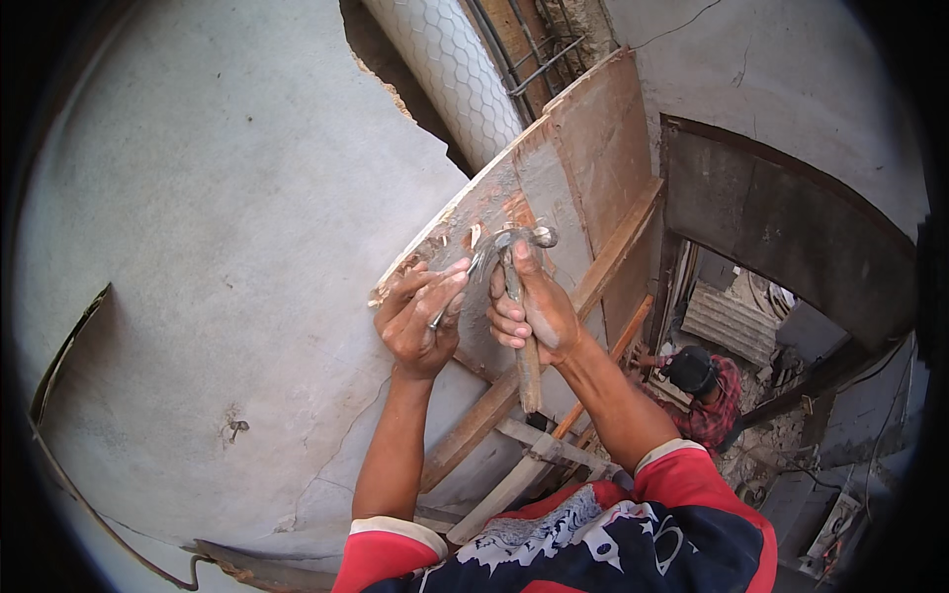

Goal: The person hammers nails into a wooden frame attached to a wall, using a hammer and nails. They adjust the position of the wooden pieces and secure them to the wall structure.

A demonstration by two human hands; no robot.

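My right hand (542, 304) is wrapped round the wooden handle of a claw hammer (529, 381), thumb up near the metal head. The head's round face points right, and its curved claw reaches left toward my other hand. My left hand (420, 321) is closed, fingertips at the claw's tip, with a thin shiny metal piece (436, 319) showing between the fingers. It looks like a nail, though the fingers hide most of it. Both hands are in front of a cement-stained plywood panel (603, 148), close to its pale upper edge.
A cracked grey wall (217, 217) fills the left, with a broken opening above. Inside are a mesh-patterned white pipe (450, 74) and steel bars (519, 59). A wooden batten (618, 247) crosses the panel. Well below, a person (707, 395) in a checked shirt crouches amid rubble.
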